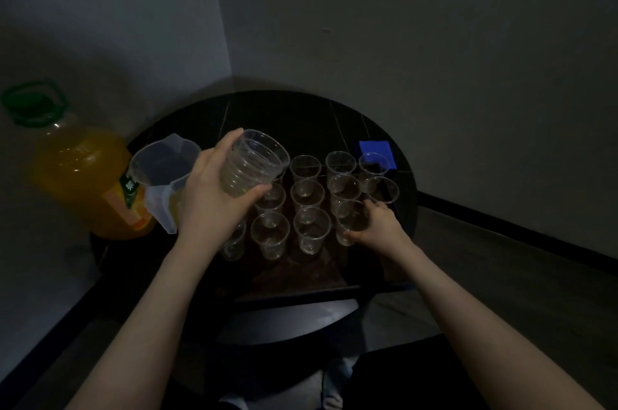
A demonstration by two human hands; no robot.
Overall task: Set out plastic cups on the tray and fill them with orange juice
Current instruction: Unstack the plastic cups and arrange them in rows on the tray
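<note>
Left hand [214, 195] gripping a tilted stack of clear plastic cups [252, 162] above the tray [301, 279], right hand [378, 229] closed around a single empty cup [349, 220] (front of the right-hand column), orange juice jug [83, 182] and measuring pitcher [164, 175] at left on the dark round desk [294, 115].

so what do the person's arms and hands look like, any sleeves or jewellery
Both forearms are bare as far as the frame shows, with no sleeves in view. The left hand and the right hand wear no gloves, and no watch, bracelet or ring can be made out, though the dim light could hide small details. The fingers look slender, with no visible markings.
</note>
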